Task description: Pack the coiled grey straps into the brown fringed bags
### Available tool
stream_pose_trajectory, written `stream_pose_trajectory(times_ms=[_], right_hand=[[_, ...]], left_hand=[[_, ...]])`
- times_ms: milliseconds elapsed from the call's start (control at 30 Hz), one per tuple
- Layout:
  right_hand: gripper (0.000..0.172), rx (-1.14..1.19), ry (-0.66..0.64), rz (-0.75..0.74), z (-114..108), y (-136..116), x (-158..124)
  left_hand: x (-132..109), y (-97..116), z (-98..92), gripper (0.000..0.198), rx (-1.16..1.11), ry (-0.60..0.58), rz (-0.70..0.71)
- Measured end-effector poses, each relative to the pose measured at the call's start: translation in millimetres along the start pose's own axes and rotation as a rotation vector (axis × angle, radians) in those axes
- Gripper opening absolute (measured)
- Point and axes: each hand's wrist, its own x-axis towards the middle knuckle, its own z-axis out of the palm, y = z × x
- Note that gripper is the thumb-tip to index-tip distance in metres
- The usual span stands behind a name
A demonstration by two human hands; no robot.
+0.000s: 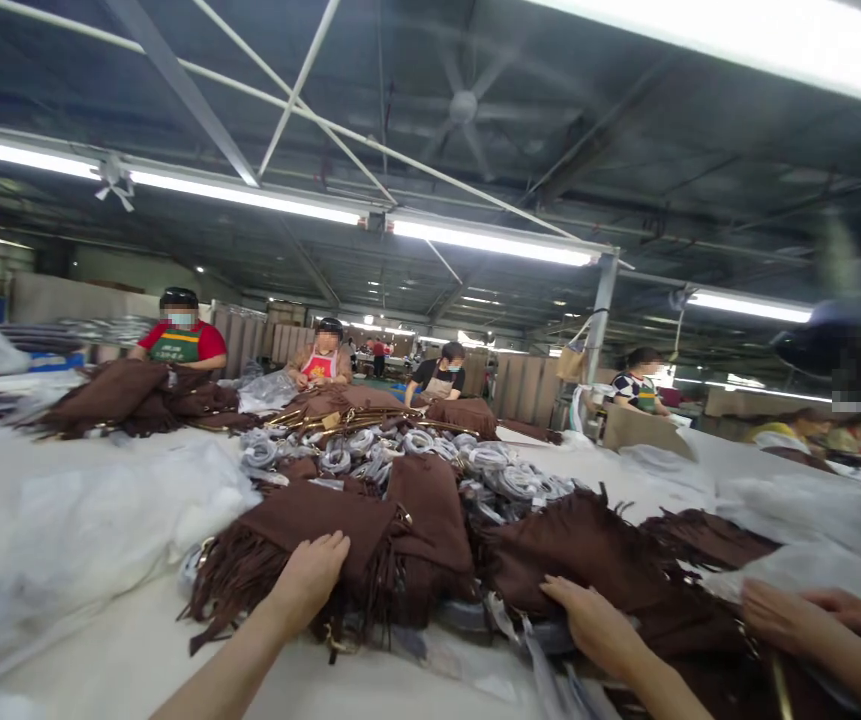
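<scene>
My left hand (311,572) rests on a dark brown fringed bag (325,515), its fingers laid over the flap. Just right of that bag lies another brown bag (430,500) with a smooth flap and gold-coloured rings. My right hand (587,615) touches the lower edge of a larger brown fringed bag (572,545), fingers stretched out; the fingertips' undersides are hidden. Between my hands, clear plastic (501,615) sticks out from beneath the bags.
Coiled straps in plastic (505,465) are heaped behind the bags. Crumpled clear plastic sheeting (122,510) covers the table's left side. At right, a co-worker's hands (786,612) work on brown material. Several people stand beyond more brown bags (122,395).
</scene>
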Motion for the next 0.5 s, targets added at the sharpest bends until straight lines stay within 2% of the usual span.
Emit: stream_pose_trajectory(times_ms=[67,167,333,400,500], right_hand=[[0.056,0.037,0.02,0.014,-18.4,-5.1,7.8],[0.047,0.075,0.078,-0.015,-51.3,-26.2,16.8],[0.034,0.514,0.148,-0.196,-90.8,-94.2,10.2],[0.038,0.713,0.126,-0.227,-103.6,-121.4,3.8],[0.059,1.035,0.029,-0.168,-122.6,-153.7,-6.2]], left_hand=[[5.5,-9.6,-18.5,0.034,-0.08,0.032,-0.008],[17.4,-24.3,-60.1,0.024,-0.266,0.161,-0.05],[27.1,-33.7,-142.4,0.013,-0.732,0.426,-0.061],[22.0,-27.6,-169.8,0.016,-0.967,0.473,-0.033],[7.7,-13.3,-199.2,0.027,-1.336,0.473,0.014]])
